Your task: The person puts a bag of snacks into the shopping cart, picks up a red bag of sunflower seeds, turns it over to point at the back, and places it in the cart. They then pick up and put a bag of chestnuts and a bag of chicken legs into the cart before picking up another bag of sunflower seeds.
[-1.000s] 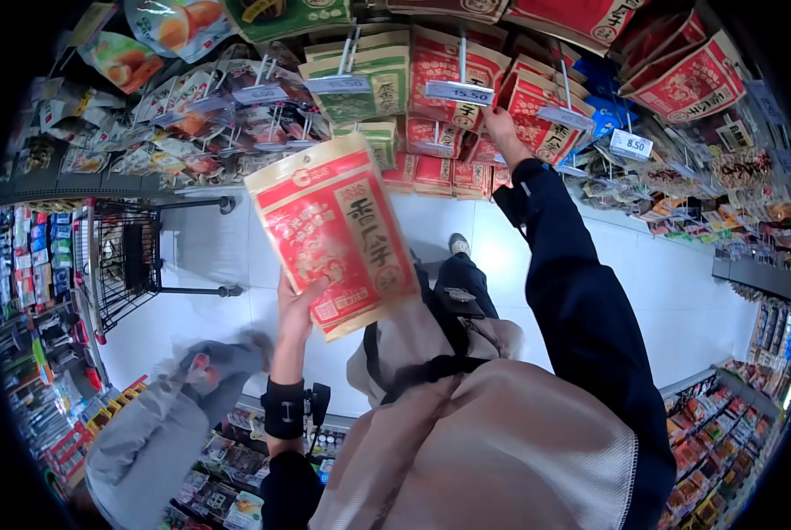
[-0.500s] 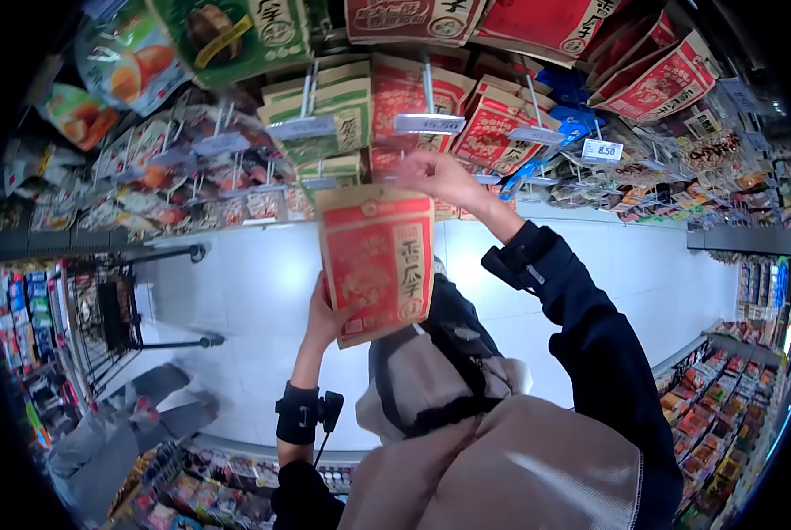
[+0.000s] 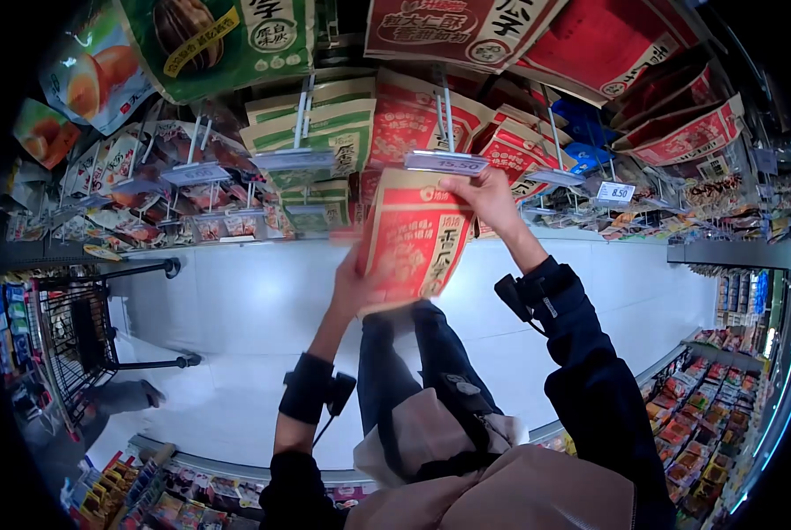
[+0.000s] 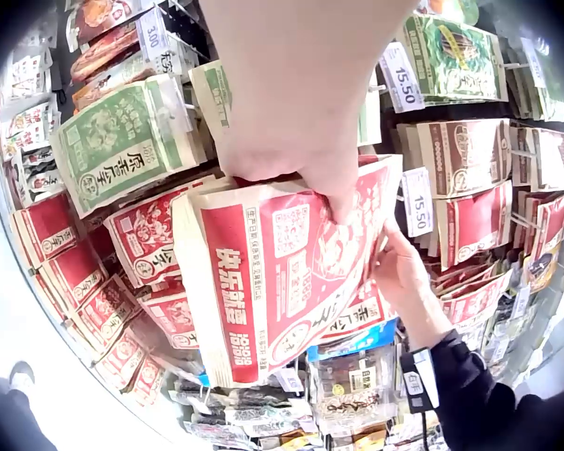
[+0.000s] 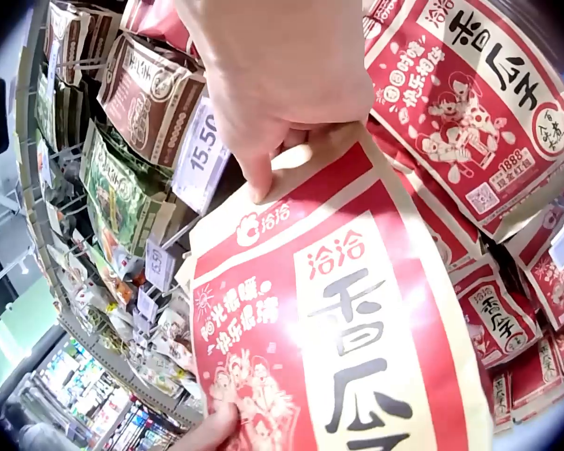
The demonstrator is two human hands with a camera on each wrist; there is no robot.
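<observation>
Both hands hold a red and tan paper bag of sunflower seeds (image 3: 404, 252) upright under a hook price tag reading 15.50 (image 3: 446, 163). At the bag's lower left side, my left hand (image 3: 351, 284) grips it, with the thumb on the printed front; the left wrist view shows this thumb (image 4: 340, 202) over the bag. My right hand (image 5: 282, 89) pinches the top edge near the corner, its thumb on the front face. Close behind the bag, matching red bags (image 3: 417, 124) hang on the rack.
Green bags (image 3: 311, 137) hang to the left, and large green and red bags jut out above. An 8.50 tag (image 3: 614, 192) is on the right. A shopping cart (image 3: 82, 322) stands at left on the pale floor (image 3: 254, 353). Shelves of packets (image 3: 696, 406) line the aisle behind.
My right hand has come away from the hanging red bags and now pinches the top of the held bag. My left hand has moved the bag up to the rack. The person in grey has shifted toward the view's edge.
</observation>
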